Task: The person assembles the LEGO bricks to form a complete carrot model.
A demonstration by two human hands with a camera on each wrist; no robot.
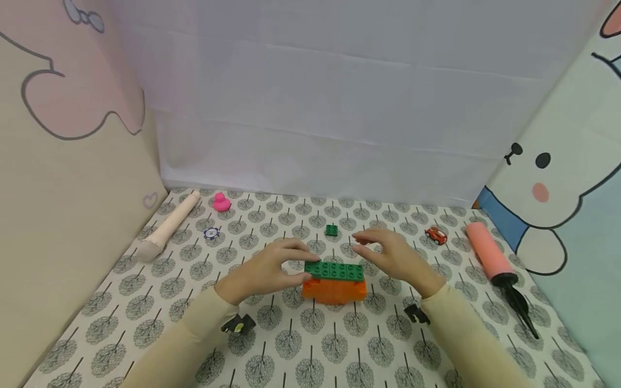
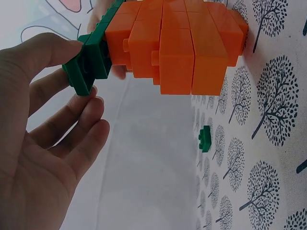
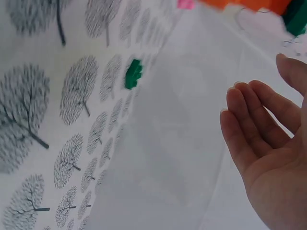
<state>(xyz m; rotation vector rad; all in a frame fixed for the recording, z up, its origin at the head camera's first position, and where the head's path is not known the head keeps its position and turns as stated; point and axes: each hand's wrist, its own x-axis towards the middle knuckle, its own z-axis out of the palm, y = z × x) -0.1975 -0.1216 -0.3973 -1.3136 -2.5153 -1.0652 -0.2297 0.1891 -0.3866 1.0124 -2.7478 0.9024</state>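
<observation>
An orange block structure [image 1: 335, 291] made of stacked toy bricks stands on the table, with a row of green toy bricks [image 1: 342, 271] along its top. My left hand [image 1: 274, 268] is at the row's left end. Thumb and index finger pinch the end green brick [image 2: 79, 74], which sits slightly out of line with its neighbour in the left wrist view; the other fingers are loosely bent below. To the right of the structure, my right hand [image 1: 390, 254] hovers apart from it, fingers gently curved and holding nothing.
Behind the structure lies a small loose green brick [image 1: 331, 230]. On the left are a pale baton-like object [image 1: 170, 226], a pink duck [image 1: 221, 202] and a blue-white disc [image 1: 211, 233]. A red toy car [image 1: 436, 235] and a coral cylinder with black handle [image 1: 490, 253] lie right.
</observation>
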